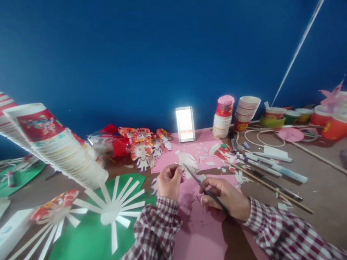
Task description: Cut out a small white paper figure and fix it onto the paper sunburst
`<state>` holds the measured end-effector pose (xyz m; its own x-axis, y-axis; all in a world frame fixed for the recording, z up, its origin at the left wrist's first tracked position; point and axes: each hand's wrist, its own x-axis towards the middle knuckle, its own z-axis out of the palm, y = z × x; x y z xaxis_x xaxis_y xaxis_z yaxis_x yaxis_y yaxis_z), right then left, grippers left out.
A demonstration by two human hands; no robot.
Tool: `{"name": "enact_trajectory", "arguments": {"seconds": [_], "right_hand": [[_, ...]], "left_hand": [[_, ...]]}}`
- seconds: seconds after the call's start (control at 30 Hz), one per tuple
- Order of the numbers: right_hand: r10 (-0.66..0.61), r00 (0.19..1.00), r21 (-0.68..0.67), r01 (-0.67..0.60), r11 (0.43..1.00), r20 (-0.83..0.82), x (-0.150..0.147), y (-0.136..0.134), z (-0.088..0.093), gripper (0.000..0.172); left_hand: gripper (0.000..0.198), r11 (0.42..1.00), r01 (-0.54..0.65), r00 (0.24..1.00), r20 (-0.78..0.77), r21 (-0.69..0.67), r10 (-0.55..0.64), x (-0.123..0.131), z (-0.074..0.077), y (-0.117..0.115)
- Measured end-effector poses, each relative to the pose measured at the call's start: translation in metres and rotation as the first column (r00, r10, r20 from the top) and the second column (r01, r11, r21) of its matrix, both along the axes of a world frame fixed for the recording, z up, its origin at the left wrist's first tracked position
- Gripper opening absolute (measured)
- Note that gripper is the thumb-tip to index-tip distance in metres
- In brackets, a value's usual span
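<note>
My left hand (pixel 169 183) is closed, thumb and fingertips pinched at the near left edge of a small white paper cutout (pixel 189 160). Dark-handled scissors (pixel 212 195) are in my right hand (pixel 227 199), its fingers around the handles. Their blades point up and left and reach the cutout's near edge; whether they are parted is unclear. Beneath both hands lies pink paper (pixel 198 243) with small dark marks. White and red scraps (pixel 205 153) are scattered over another pink sheet behind. Several printed cartoon cutouts (pixel 141 152) stand just beyond my left hand.
Long nested paper cups (pixel 67 153) lean at left. Fanned white strips (pixel 112 211) rest on green paper (pixel 90 258). Pens (pixel 264 164) and a thin stick (pixel 275 187) lie at right. Two cup stacks (pixel 222 120) and a glowing phone-like screen (pixel 185 123) stand near the blue wall.
</note>
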<state>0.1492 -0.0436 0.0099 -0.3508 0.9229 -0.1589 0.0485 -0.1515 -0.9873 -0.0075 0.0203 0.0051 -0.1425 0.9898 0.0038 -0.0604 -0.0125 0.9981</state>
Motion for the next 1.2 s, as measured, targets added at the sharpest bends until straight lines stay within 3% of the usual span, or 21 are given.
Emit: {"name": "enact_trajectory", "arguments": {"seconds": [0.33,0.57,0.97,1.2], "right_hand": [[0.100,0.995,-0.103,-0.100,0.990,-0.011,0.0026,-0.0018,0.0087,0.037],[0.143,0.989,-0.149,-0.146,0.978,-0.028,0.0034,-0.0012,0.0041,0.037],[0.098,0.995,-0.131,-0.098,0.987,-0.001,0.0019,-0.0014,0.0054,0.038],[0.098,0.995,-0.125,-0.097,0.987,-0.002,0.0019,-0.0010,0.0035,0.036]], "left_hand": [[0.028,1.000,-0.006,0.999,0.047,-0.006,0.007,-0.0005,0.0005,0.0005],[0.028,1.000,-0.010,0.999,0.051,-0.028,0.011,0.0003,0.0031,-0.0002],[0.028,0.999,0.000,1.000,0.031,-0.046,0.002,0.0032,0.0073,-0.0039],[0.028,0.991,0.047,0.992,0.121,-0.128,-0.032,0.0079,0.0084,-0.0069]]}}
